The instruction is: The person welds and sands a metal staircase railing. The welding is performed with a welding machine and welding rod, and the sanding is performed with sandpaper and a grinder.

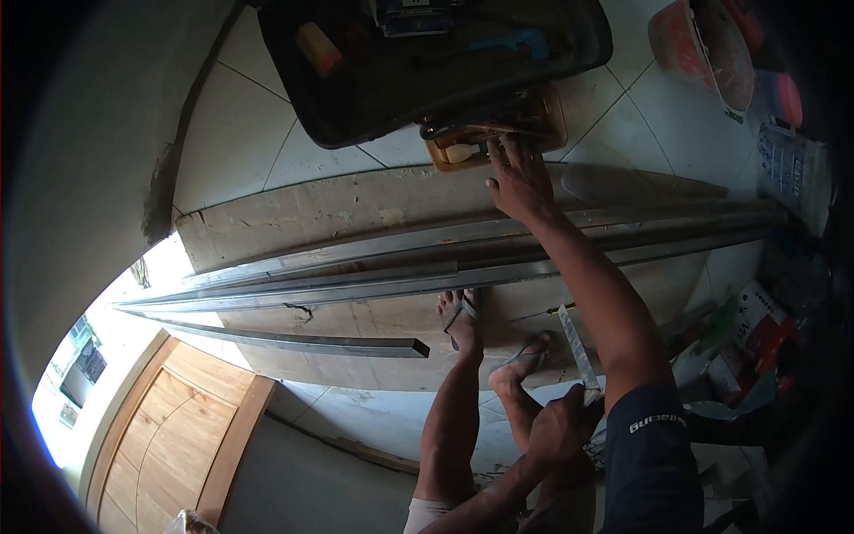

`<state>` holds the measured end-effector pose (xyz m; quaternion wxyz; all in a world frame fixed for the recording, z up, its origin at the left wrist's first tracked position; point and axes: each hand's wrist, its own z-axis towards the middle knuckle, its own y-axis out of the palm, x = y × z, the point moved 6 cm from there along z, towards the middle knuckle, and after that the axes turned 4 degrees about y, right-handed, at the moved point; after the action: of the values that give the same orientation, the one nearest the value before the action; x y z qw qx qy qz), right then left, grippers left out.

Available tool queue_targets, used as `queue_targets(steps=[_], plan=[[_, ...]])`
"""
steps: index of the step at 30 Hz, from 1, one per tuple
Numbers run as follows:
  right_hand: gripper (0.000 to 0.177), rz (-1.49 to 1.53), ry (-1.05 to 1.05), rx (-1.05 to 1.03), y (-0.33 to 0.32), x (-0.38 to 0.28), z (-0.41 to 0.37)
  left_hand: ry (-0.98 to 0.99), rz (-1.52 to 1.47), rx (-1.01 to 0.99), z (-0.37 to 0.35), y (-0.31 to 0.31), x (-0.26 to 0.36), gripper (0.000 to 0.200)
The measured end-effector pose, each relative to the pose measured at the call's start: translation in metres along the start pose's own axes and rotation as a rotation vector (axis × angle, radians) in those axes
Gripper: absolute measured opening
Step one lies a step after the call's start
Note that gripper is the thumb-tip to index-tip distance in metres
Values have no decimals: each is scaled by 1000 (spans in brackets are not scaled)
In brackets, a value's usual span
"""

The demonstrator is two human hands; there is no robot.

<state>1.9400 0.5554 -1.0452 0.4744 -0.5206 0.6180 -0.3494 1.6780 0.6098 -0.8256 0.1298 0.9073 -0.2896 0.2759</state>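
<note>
Just below right of centre, the left hand [559,429] is closed around a metal-bladed tool [579,349] pointing up the frame, and beyond the metal bars [374,287] crossing mid-frame, the right hand [520,185], fingers spread, reaches over the near edge of an amber tray [559,126] at upper centre.

- Your one camera sits on your head, looking forward and down past your feet [461,327] to the tiled floor [222,133].
- It is near your left hand [560,427] and right hand [523,185], both in view.
- Its wide view bows the metal bars [374,287] and darkens the corners.
</note>
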Motion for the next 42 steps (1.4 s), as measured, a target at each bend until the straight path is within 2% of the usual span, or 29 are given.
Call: queue_targets(steps=[5,7,11,13,14,16,17,19,21,22,24,25,27,29,30,32,33,35,36,38,42], plan=[[68,42,47,-103,-4,3,14,6,-30,-19,-1,-8,7,39],[68,-67,-8,10,-11,-1,15,5,-42,-25,-3,-9,10,39],[65,43,20,2,-7,-10,15,2,-59,-13,-4,-19,15,40],[45,105,19,51,-14,-15,15,28,-32,-17,-4,-19,11,41],[45,103,15,50,-21,-22,19,51,-7,-34,-3,-20,12,41],[24,523,14,142,-42,-29,28,96,40,-69,-1,-22,16,42],[24,519,11,139,-53,-37,37,24,-51,-72,0,-27,21,42],[13,620,-101,431,-94,-57,57,-40,-145,-73,1,-29,22,42],[13,656,-114,448,-106,-75,93,131,86,176,15,-51,10,42],[13,697,-121,462,-108,-83,116,140,204,356,44,-76,-32,39],[14,943,-44,314,-93,-95,173,16,464,614,124,-134,-151,36],[24,882,-100,300,-71,-95,217,-47,545,668,157,-152,-203,36],[35,823,-146,286,-50,-110,255,-22,611,732,163,-150,-217,34],[67,1540,563,-81,-31,-121,272,10,676,798,165,-144,-224,33],[67,1545,563,-76,-27,-122,278,43,720,830,165,-144,-225,33],[86,1740,545,-129,-21,-133,293,88,781,881,165,-143,-225,33],[86,1745,534,-128,-20,-136,296,90,782,883,164,-144,-225,33],[85,1824,577,177,-27,-120,296,78,763,880,164,-144,-225,33],[85,1826,578,174,-29,-112,297,69,746,870,163,-144,-224,34],[82,1953,868,231,-23,-80,284,46,730,855,161,-146,-226,34],[72,1823,785,294,-42,-38,274,31,697,831,159,-147,-221,34]])
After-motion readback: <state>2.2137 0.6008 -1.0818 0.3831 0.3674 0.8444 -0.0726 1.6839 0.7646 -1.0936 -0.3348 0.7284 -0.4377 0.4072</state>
